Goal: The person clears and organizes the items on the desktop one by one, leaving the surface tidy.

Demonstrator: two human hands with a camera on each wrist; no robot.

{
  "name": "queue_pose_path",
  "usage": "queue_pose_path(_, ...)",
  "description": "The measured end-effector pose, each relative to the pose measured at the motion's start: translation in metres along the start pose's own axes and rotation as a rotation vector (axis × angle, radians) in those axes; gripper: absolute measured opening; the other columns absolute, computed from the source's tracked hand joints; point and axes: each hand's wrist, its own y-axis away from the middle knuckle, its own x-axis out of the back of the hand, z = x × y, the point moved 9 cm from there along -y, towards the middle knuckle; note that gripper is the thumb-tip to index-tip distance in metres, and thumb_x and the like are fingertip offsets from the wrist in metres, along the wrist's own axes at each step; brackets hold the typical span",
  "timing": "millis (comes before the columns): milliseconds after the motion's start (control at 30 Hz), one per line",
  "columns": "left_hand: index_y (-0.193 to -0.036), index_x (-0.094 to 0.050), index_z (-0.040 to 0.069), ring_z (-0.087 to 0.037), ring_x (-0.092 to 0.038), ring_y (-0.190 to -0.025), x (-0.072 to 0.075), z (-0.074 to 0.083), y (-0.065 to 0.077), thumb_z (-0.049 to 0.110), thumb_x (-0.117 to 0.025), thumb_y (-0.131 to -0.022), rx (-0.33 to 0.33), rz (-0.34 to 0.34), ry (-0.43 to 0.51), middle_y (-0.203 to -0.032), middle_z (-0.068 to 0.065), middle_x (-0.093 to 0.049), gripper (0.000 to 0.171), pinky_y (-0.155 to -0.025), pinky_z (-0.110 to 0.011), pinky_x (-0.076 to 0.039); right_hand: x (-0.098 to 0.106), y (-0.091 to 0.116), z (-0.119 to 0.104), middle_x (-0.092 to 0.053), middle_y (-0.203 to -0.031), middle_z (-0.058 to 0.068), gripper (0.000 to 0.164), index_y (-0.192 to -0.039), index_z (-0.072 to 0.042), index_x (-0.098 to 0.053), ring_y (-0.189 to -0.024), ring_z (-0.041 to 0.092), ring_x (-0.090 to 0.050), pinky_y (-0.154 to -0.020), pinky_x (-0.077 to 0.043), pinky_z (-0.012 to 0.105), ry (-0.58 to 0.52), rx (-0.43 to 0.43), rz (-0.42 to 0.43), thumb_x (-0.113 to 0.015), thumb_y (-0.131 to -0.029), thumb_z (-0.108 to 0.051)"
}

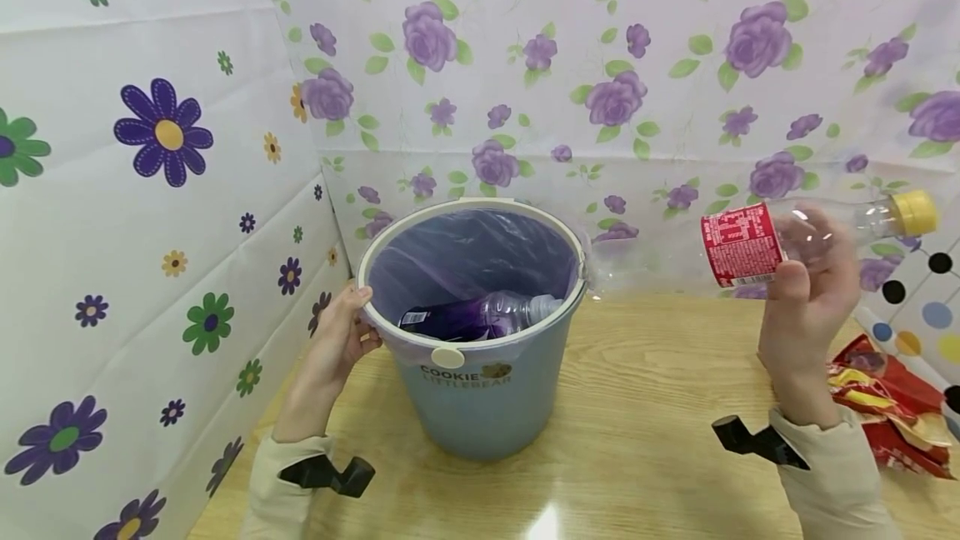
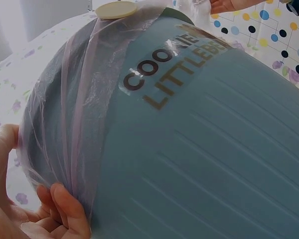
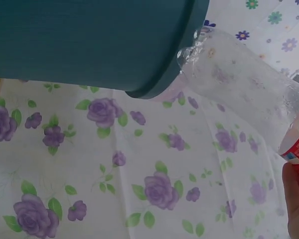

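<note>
A blue-grey trash can [image 1: 487,407] with a cream rim and a clear purplish liner stands on the table. Inside it lies a bottle with a dark purple label [image 1: 457,319]. My left hand [image 1: 341,327] grips the can's left rim, thumb on top and fingers below, over the liner as the left wrist view shows. My right hand [image 1: 813,307] holds a clear plastic bottle [image 1: 738,244] with a red label and yellow cap, lying sideways in the air. The bottle's base is beside the can's right rim; the right wrist view [image 3: 239,79] shows its clear base close to the rim.
A crumpled red and yellow snack wrapper [image 1: 892,407] lies on the wooden table [image 1: 660,407] at the right, behind my right forearm. Flower-patterned sheets [image 1: 525,90] stand at the back and left, and a dotted sheet [image 1: 915,323] at the right.
</note>
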Motion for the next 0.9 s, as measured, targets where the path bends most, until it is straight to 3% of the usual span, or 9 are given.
queue_pose_path(100,-0.106,-0.053,0.011,-0.007,-0.047,-0.062,0.000,0.000,0.001,0.025,-0.045,-0.092,-0.002,-0.004,0.003,-0.073,0.006,-0.053,0.021,-0.061,-0.020,-0.046,-0.003,0.000,0.004,-0.063,-0.105,0.021,0.072,-0.118,0.010,-0.051,-0.091,0.025,-0.063,-0.071,-0.056,0.024,-0.050,-0.043,-0.041,-0.087,-0.069,-0.028)
queue_pose_path(333,-0.103,-0.055,0.013,-0.007,-0.046,-0.063,0.000,0.000,0.001,0.026,-0.045,-0.092,0.003,0.003,0.001,-0.073,0.007,-0.053,0.019,-0.061,-0.020,-0.044,-0.018,-0.001,-0.002,-0.059,-0.106,0.022,0.074,-0.119,0.012,-0.048,-0.092,0.027,-0.062,-0.073,-0.057,0.027,-0.135,-0.028,-0.055,-0.087,-0.069,-0.027)
queue_pose_path(433,-0.104,-0.055,0.014,-0.007,-0.046,-0.064,0.000,0.000,0.001,0.026,-0.045,-0.092,0.008,0.005,-0.002,-0.073,0.007,-0.053,0.019,-0.061,-0.020,-0.043,-0.028,0.003,-0.001,-0.060,-0.110,0.019,0.069,-0.120,0.011,-0.047,-0.094,0.025,-0.063,-0.074,-0.056,0.024,-0.069,-0.012,-0.102,-0.083,-0.075,-0.027)
queue_pose_path(567,-0.105,-0.055,0.014,-0.007,-0.046,-0.064,0.000,-0.001,0.001,0.026,-0.045,-0.092,0.015,0.006,-0.008,-0.073,0.007,-0.052,0.020,-0.061,-0.020,-0.043,-0.047,0.016,0.010,-0.062,-0.118,0.013,0.059,-0.128,0.010,-0.046,-0.096,0.016,-0.063,-0.074,-0.054,0.016,0.112,-0.024,-0.306,-0.074,-0.085,-0.020)
queue_pose_path(733,-0.103,-0.054,0.014,-0.007,-0.046,-0.063,0.001,-0.001,0.001,0.025,-0.045,-0.092,0.014,0.013,-0.006,-0.072,0.007,-0.051,0.019,-0.061,-0.020,-0.044,-0.075,0.041,0.036,-0.056,-0.128,0.006,0.063,-0.140,0.011,-0.033,-0.112,0.014,-0.058,-0.086,-0.053,0.018,0.170,-0.177,-0.619,-0.065,-0.087,0.005)
queue_pose_path(900,-0.104,-0.053,0.013,-0.007,-0.046,-0.064,0.001,-0.001,0.001,0.025,-0.045,-0.092,0.007,0.010,0.000,-0.074,0.006,-0.051,0.019,-0.061,-0.020,-0.044,-0.089,0.052,0.048,-0.053,-0.132,0.002,0.066,-0.146,0.005,-0.028,-0.119,0.011,-0.055,-0.091,-0.051,0.018,0.259,-0.256,-0.749,-0.061,-0.088,0.008)
